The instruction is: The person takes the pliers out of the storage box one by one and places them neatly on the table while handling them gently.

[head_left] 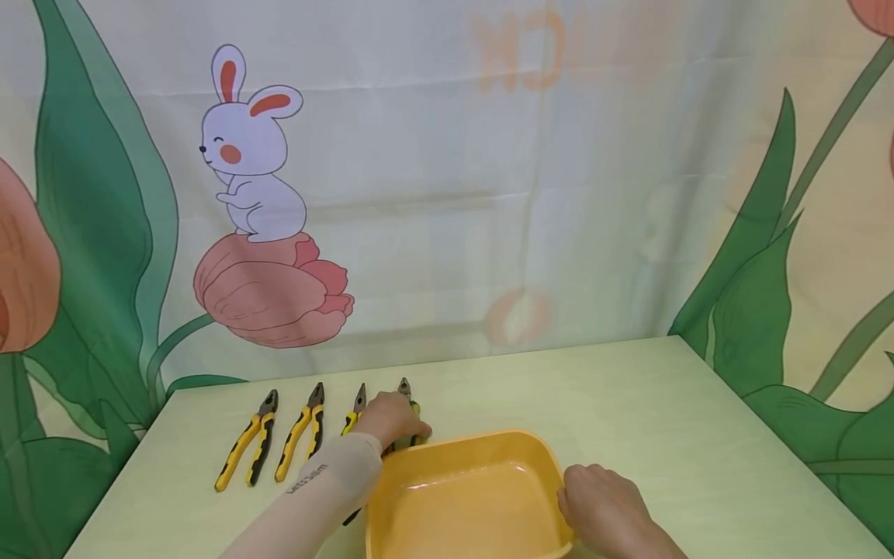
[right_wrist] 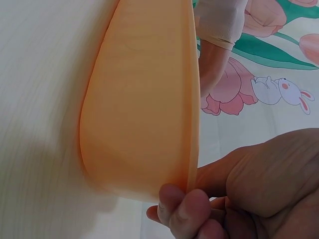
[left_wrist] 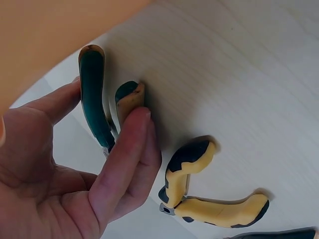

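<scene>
At the back of the table, my left hand (head_left: 391, 419) grips a pair of pliers (left_wrist: 92, 94) by its dark green and yellow handles. In the left wrist view the thumb lies against one handle and the fingers against the other. The jaws point toward the backdrop. My right hand (head_left: 606, 505) pinches the right rim of a yellow-orange plastic bin (head_left: 447, 449), thumb and fingers on opposite sides of its edge. Inside, the visible floor of the bin is bare. The left forearm partly covers another pair of pliers (head_left: 359, 398).
Two more pairs of yellow-and-black pliers (head_left: 240, 452) lie to the left in a row on the pale table (head_left: 649, 404). Behind the table hangs a cloth backdrop (head_left: 419, 272) printed with a rabbit and tulips.
</scene>
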A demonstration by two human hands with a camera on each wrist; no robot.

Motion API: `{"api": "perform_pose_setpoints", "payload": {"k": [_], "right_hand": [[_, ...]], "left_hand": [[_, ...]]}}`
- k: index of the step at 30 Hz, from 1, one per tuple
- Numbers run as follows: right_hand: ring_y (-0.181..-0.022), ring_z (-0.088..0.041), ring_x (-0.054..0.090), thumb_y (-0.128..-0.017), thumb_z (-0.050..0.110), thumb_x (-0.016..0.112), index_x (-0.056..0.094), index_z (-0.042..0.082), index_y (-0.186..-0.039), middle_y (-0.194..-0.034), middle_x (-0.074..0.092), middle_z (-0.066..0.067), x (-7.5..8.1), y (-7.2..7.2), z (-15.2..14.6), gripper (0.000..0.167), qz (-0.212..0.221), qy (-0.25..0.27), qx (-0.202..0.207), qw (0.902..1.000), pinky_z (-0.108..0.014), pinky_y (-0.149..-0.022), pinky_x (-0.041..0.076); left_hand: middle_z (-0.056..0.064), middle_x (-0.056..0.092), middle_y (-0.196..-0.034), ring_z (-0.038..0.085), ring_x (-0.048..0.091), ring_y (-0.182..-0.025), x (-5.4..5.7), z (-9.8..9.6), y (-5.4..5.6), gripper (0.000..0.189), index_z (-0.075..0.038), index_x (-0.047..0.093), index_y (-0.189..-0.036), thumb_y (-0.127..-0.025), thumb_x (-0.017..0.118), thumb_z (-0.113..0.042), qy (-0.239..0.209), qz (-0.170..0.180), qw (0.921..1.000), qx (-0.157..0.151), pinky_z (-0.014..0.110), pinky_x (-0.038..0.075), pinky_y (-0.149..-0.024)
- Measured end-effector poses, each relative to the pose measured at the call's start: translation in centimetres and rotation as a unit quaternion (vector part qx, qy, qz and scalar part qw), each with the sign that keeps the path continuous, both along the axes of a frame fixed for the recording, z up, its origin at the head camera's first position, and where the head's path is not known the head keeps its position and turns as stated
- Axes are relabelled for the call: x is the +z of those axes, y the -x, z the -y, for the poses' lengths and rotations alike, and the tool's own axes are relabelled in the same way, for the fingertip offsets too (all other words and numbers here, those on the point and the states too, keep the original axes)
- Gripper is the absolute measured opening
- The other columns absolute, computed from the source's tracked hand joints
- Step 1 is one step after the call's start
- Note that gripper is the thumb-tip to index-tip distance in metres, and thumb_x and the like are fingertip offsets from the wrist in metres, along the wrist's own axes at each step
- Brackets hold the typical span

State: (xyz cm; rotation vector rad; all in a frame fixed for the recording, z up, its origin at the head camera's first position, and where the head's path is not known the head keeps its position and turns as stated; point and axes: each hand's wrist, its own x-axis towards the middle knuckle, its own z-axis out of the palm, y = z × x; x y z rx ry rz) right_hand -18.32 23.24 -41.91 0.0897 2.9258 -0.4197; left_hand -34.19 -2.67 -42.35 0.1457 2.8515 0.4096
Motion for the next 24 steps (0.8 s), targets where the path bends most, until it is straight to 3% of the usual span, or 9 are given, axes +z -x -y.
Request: {"api": "perform_pose_setpoints", "payload": {"k": [3,6,11,17,24], "right_hand": [[-0.050,-0.014,0.038,-0.097,0.008,0.061,0.052,0.009,-0.063,-0.057,0.045,-0.001,0.01,-0.03,0.03,0.035,-0.001,0.000,0.000,1.0000,-0.026,-0.050,0.035],[-0.050,-0.014,0.037,-0.097,0.009,0.061,0.052,0.009,-0.063,-0.057,0.045,-0.001,0.02,-0.02,0.06,0.035,0.005,-0.001,-0.001,1.0000,-0.026,-0.049,0.034],[-0.050,-0.013,0.035,-0.097,0.008,0.060,0.051,0.010,-0.063,-0.057,0.045,0.000,0.06,-0.06,0.07,0.035,0.006,-0.001,-0.002,1.0000,-0.026,-0.049,0.033],[-0.049,-0.013,0.035,-0.097,0.008,0.060,0.052,0.010,-0.063,-0.057,0.046,0.000,0.07,-0.12,0.13,0.034,0.005,0.002,-0.002,1.0000,-0.026,-0.049,0.032],[-0.050,-0.014,0.037,-0.096,0.007,0.060,0.053,0.009,-0.064,-0.058,0.046,-0.001,0.07,-0.08,0.24,0.033,0.004,-0.002,-0.002,1.0000,-0.026,-0.049,0.033]], "left_hand": [[0.011,0.069,-0.094,0.028,0.063,-0.086,-0.04,0.22,0.12,0.038,-0.004,0.074,-0.085,-0.086,0.082,-0.041,0.001,-0.004,1.0000,-0.005,0.069,0.037,-0.106],[0.012,0.071,-0.097,0.027,0.064,-0.086,-0.03,0.43,0.20,0.040,-0.004,0.075,-0.087,-0.089,0.079,-0.044,0.013,-0.009,0.9998,-0.013,0.063,0.044,-0.102],[0.010,0.070,-0.093,0.023,0.064,-0.079,0.16,0.64,0.23,0.042,-0.005,0.077,-0.087,-0.095,0.072,-0.046,0.035,-0.011,0.9989,-0.030,0.046,0.057,-0.085],[0.008,0.069,-0.086,0.021,0.061,-0.074,0.28,0.65,0.02,0.040,-0.006,0.075,-0.084,-0.095,0.073,-0.044,0.038,-0.011,0.9990,-0.022,0.044,0.058,-0.081],[0.003,0.064,-0.077,0.020,0.059,-0.072,0.47,0.73,-0.06,0.039,-0.011,0.074,-0.086,-0.093,0.072,-0.049,0.075,-0.017,0.9969,-0.016,0.045,0.054,-0.079]]}}
